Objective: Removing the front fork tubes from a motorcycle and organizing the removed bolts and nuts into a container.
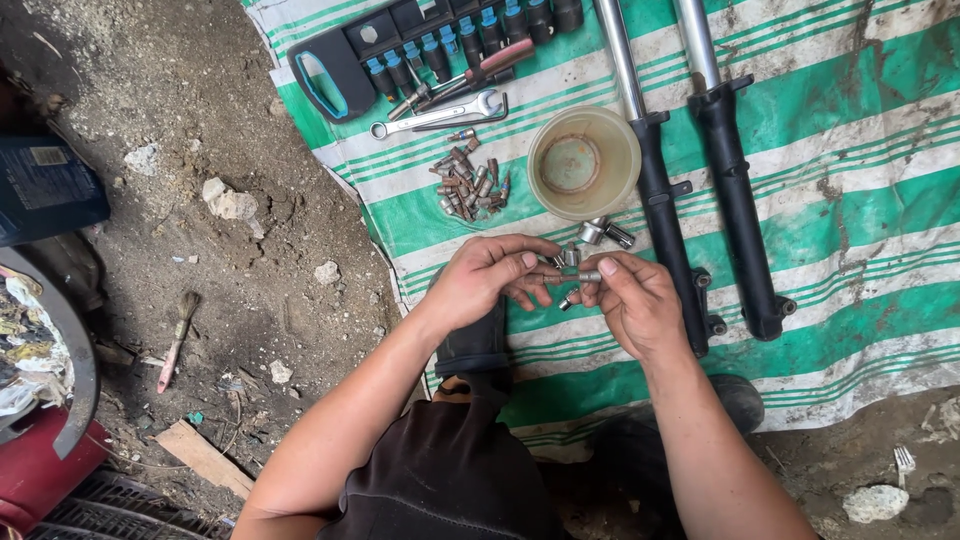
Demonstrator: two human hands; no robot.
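Observation:
My left hand (490,275) and my right hand (630,300) meet over a green and white striped tarp (860,130). Both pinch small metal parts (575,268) between the fingertips; a short bolt (566,300) hangs below my right fingers. Just beyond my hands lie two loose metal sockets (603,232). A cloudy plastic cup (584,162) stands further out, and a pile of several bolts (468,185) lies to its left.
Two black fork legs (735,190) with chrome tubes lie on the right of the tarp. A socket set tray (400,45), a spanner (440,115) and a red-handled tool lie at the top. Bare dirt with stones and a brush (178,335) is on the left.

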